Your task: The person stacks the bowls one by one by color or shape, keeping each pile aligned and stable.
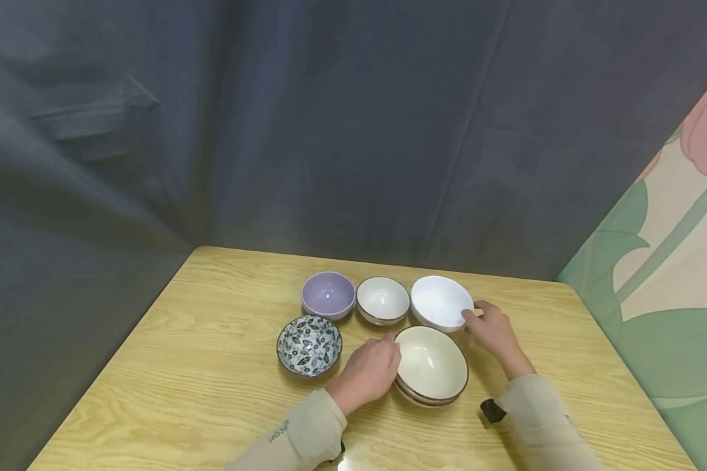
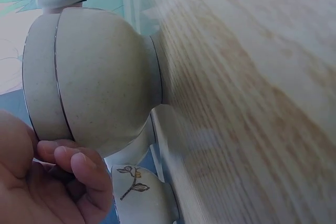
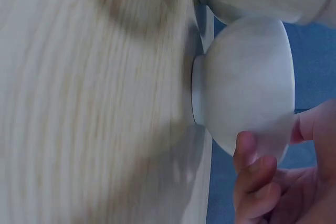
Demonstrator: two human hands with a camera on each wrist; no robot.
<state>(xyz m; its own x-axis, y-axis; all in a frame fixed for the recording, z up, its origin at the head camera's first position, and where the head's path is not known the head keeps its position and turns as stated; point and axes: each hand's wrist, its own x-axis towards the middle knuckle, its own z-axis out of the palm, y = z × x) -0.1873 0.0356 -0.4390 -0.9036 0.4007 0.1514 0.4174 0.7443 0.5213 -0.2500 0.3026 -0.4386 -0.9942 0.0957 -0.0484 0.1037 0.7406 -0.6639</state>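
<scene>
Two nested cream bowls with brown rims (image 1: 431, 364) stand on the table; my left hand (image 1: 366, 371) grips their left edge. In the left wrist view the curled fingers (image 2: 84, 167) touch the outside of the stacked bowls (image 2: 105, 80) near the rim. My right hand (image 1: 495, 332) pinches the right rim of a white bowl (image 1: 442, 302), just behind the cream stack. The right wrist view shows the white bowl (image 3: 247, 85) resting on its foot, with the thumb at its rim and fingertips (image 3: 252, 166) against its outer wall.
A purple bowl (image 1: 328, 296) and a small white bowl with a dark rim (image 1: 383, 301) stand left of the white bowl. The leaf-patterned bowl (image 1: 309, 346) is nearer, left of my left hand. Behind the wooden table (image 1: 212, 340) hangs a dark curtain (image 1: 353, 131).
</scene>
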